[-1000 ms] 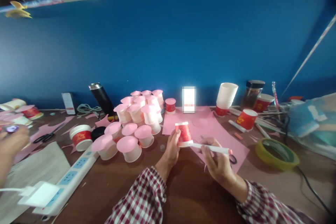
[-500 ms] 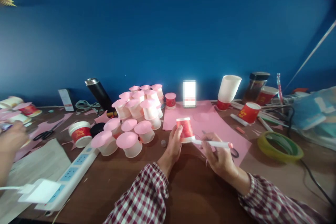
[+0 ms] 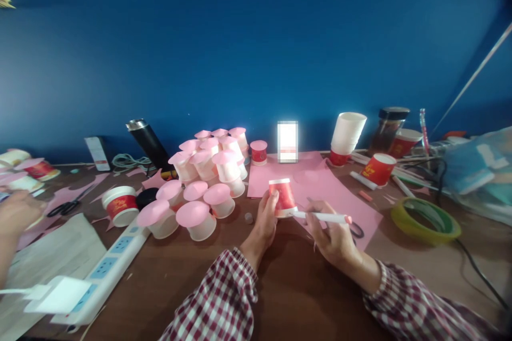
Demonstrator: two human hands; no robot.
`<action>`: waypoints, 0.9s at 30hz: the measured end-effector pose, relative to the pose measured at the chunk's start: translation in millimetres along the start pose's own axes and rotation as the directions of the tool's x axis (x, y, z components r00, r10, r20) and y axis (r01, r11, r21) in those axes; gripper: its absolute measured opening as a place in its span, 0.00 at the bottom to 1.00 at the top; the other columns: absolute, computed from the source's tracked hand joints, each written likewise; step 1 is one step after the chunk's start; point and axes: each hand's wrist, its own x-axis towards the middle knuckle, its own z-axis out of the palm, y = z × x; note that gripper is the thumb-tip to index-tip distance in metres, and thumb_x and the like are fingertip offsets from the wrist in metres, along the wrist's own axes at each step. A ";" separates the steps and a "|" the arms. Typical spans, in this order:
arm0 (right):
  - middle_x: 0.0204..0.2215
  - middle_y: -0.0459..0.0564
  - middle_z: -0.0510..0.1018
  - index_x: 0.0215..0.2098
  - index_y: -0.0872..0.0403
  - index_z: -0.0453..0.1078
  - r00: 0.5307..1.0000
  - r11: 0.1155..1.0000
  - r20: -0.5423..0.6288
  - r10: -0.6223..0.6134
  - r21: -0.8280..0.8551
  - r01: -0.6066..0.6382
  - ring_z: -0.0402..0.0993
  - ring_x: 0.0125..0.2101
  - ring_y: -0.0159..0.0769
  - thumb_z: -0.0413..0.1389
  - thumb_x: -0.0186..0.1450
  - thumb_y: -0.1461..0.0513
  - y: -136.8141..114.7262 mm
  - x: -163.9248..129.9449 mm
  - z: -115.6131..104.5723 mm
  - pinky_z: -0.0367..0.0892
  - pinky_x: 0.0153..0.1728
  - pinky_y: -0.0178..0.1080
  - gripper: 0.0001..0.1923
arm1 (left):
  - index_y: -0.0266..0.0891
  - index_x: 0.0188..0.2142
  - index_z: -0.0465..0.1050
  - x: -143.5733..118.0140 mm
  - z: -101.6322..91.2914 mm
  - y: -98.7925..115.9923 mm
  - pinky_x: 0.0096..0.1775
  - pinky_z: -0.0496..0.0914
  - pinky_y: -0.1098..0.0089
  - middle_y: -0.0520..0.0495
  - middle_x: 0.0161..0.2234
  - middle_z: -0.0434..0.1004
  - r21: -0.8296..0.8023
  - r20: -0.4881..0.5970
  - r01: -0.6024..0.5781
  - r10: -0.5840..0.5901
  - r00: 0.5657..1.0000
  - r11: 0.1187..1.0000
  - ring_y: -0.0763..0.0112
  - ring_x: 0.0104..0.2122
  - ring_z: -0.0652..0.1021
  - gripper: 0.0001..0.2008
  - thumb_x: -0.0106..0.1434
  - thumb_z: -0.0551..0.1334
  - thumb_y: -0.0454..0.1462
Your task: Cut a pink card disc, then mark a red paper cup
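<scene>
My left hand (image 3: 264,219) grips a red and white paper cup (image 3: 283,198) by its left side, its white rim uppermost. In my right hand (image 3: 334,237) is a white marker pen (image 3: 326,217) with a pinkish-red end; its tip meets the lower right edge of the cup. Beneath my right hand lies a sheet of pink paper (image 3: 308,168), and a dark scissor handle (image 3: 357,230) shows beside the fingers. Left of my hands stand several white cups topped with pink paper discs (image 3: 196,214).
A power strip (image 3: 104,266) with a white charger (image 3: 59,294) lies at left, near another person's hand (image 3: 20,210) and black scissors (image 3: 66,206). A black flask (image 3: 147,141) leans behind. On the right are stacked paper cups (image 3: 348,133), yellow tape (image 3: 426,221) and a plastic bag (image 3: 480,170).
The whole view has shifted slightly. Both my hands keep nearly the same pose, with the pen tip still at the cup's lower edge.
</scene>
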 end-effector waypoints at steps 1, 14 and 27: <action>0.24 0.46 0.70 0.35 0.53 0.64 1.000 1.000 -0.004 -0.005 0.000 0.005 0.67 0.21 0.31 0.48 0.66 0.63 -0.1 0.3 -0.2 0.64 0.23 0.33 0.04 | 0.38 0.38 0.72 -0.1 0.1 0.1 0.35 0.65 0.72 0.49 0.31 0.72 -0.004 0.001 0.002 -0.002 1.000 1.000 0.72 0.30 0.71 0.14 0.60 0.60 0.46; 0.25 0.47 0.71 0.35 0.53 0.64 0.999 1.000 0.036 0.021 -0.007 -0.021 0.68 0.23 0.32 0.48 0.67 0.61 -3.5 2.4 -1.8 0.65 0.24 0.34 0.05 | 0.38 0.37 0.73 0.0 2.4 1.3 0.38 0.65 0.69 0.49 0.32 0.75 0.007 -0.034 0.003 -0.003 0.999 1.000 0.69 0.32 0.73 0.15 0.57 0.61 0.47; 0.22 0.45 0.67 0.31 0.53 0.63 0.999 1.000 0.051 0.003 -0.026 -0.001 0.65 0.21 0.31 0.48 0.66 0.63 -10.4 7.1 -5.1 0.62 0.22 0.34 0.06 | 0.38 0.36 0.71 0.5 2.4 0.4 0.35 0.64 0.71 0.50 0.31 0.75 0.046 -0.048 0.004 -0.001 0.999 0.999 0.70 0.31 0.72 0.14 0.58 0.61 0.47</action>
